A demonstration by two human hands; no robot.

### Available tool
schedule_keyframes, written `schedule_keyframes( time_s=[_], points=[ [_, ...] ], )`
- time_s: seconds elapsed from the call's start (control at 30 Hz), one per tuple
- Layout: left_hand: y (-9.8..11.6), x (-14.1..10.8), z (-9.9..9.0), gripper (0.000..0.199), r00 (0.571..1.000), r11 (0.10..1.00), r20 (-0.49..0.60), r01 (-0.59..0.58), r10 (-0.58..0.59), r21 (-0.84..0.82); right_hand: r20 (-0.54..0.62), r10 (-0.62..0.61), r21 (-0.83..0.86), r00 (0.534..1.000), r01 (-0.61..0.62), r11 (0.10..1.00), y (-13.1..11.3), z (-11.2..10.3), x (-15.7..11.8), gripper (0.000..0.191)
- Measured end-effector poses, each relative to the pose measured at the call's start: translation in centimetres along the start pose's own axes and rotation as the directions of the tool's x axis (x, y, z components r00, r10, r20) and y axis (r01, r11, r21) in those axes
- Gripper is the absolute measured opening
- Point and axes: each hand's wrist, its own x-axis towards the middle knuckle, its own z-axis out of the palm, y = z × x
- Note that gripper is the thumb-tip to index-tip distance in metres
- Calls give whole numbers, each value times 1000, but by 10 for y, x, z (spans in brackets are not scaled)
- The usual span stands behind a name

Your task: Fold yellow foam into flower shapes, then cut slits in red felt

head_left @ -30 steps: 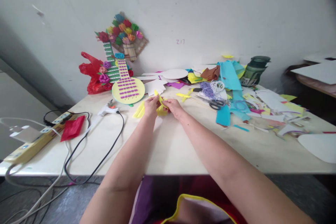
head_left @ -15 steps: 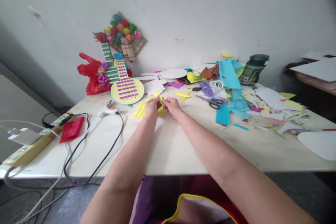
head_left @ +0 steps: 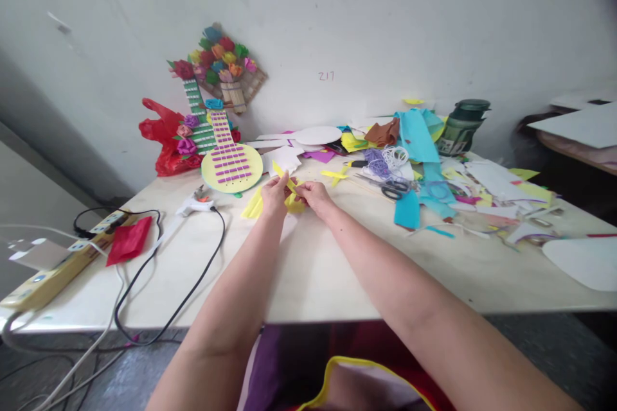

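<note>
Both hands meet over the middle of the white table (head_left: 318, 276). My left hand (head_left: 276, 194) is closed on a yellow strip (head_left: 278, 169), whose upper end sticks up past the fingers. At the strip's lower end my right hand (head_left: 313, 196) pinches it between thumb and fingers. More yellow paper (head_left: 252, 206) lies under and beside my left hand, partly covered by it. To the right of the hands rests another small yellow piece (head_left: 336, 175).
At the left are a white glue gun (head_left: 195, 205), a power strip (head_left: 53, 279), cables and a red packet (head_left: 129, 241). Behind stands a yellow paper guitar (head_left: 232, 169). Scissors (head_left: 395, 189), blue crepe paper (head_left: 418, 135), scraps and a green bottle (head_left: 464, 128) lie right.
The yellow strip's upper end has shifted left and now shows longer above my left hand. My fingers have moved slightly along it. The view has turned a little.
</note>
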Motion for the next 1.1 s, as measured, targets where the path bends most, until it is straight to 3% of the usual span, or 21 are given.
schedule_keyframes(
  time_s=[0.1, 0.27, 0.5, 0.73, 0.87, 1.1],
  points=[
    [1, 1, -1, 24, 1000, 1000, 10, -7, 7, 5, 6, -23, -14, 1000, 23, 1000, -1, 0, 0, 17],
    [3, 4, -4, 21, 996, 998, -65, -58, 56, -25, 34, -46, -56, 998, 48, 997, -2, 3, -1, 18],
    [12, 5, -10, 19, 982, 992, -155, -118, 109, -49, 42, 9, -107, 999, -4, 994, 1, 2, -2, 14],
    [10, 7, -10, 15, 981, 993, -165, -113, 106, -33, -27, 20, -61, 999, -22, 998, 4, 2, 3, 5],
    [8, 8, -11, 15, 983, 996, -166, -83, 77, -30, -17, -12, -25, 1000, 12, 1000, 0, 0, 3, 20],
    [10, 8, -11, 16, 975, 992, -197, -118, 106, -52, 86, -98, -11, 991, 99, 995, 1, -6, 3, 26]
  ],
)
